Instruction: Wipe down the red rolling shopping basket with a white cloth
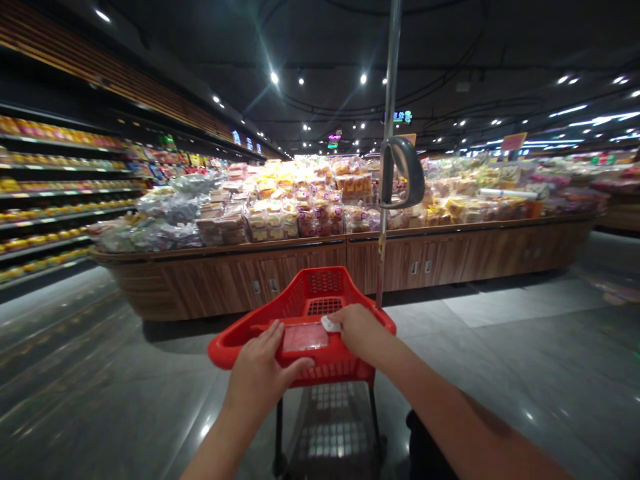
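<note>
Left hand [263,381], right hand [361,331] grip forward-pointing red cart [325,283].

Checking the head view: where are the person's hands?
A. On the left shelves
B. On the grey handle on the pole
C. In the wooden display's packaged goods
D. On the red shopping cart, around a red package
D. The left hand and right hand rest on the red shopping cart, either side of the red package lying in it.
</note>
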A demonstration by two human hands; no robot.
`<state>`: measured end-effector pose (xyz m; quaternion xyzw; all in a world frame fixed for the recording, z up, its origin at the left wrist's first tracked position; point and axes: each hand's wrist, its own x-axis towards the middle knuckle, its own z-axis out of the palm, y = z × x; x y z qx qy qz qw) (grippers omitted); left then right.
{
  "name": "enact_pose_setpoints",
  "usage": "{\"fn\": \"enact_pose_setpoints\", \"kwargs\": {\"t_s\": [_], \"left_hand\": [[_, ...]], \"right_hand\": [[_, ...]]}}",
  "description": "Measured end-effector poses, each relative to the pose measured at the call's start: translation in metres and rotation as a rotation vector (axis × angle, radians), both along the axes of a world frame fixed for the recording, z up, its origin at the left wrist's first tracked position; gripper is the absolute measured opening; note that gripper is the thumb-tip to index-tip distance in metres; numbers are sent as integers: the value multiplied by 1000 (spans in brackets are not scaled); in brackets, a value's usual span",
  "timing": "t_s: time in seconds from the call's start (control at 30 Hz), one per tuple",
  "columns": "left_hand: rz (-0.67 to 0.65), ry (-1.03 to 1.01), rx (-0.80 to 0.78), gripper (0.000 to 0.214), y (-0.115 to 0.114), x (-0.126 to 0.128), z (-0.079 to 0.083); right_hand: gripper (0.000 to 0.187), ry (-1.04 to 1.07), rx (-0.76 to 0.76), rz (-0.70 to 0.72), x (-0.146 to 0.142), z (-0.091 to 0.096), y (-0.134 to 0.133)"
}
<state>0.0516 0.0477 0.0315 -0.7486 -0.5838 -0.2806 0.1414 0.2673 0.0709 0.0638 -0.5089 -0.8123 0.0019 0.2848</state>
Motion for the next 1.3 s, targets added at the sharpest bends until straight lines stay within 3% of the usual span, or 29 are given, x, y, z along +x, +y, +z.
{"fn": "enact_pose_setpoints", "kwargs": {"t_s": [0.1, 0.23, 0.37, 0.47, 0.6, 0.73, 0.87, 1.0, 1.23, 1.3], "left_hand": [[4, -5, -27, 81, 5, -5, 4], [0, -2, -32, 79, 11, -17, 6], [-14, -18, 2, 78, 17, -25, 3], [-31, -34, 7, 79, 20, -27, 1], [-33, -61, -1, 79, 23, -25, 2], [-54, -100, -35, 81, 26, -29, 4], [-46, -126, -99, 87, 27, -39, 7], [-52, -127, -85, 84, 29, -43, 5], [-98, -139, -43, 78, 35, -48, 2], [-99, -148, -64, 78, 37, -54, 3]], "right_hand": [[27, -39, -49, 44, -11, 1, -3], [37, -9, 142, 128, -3, -16, -30], [38, 95, 321, 12, 29, -44, -39], [43, 104, 365, -90, 43, -57, -33], [45, 143, 379, -191, 11, -62, -32], [47, 115, 403, -17, -28, -64, -38], [53, 93, 431, 41, -8, -69, -45], [59, 134, 476, -14, 19, -73, -47], [55, 124, 468, 36, -26, -68, -31], [54, 99, 464, 83, -26, -65, -32]]}}
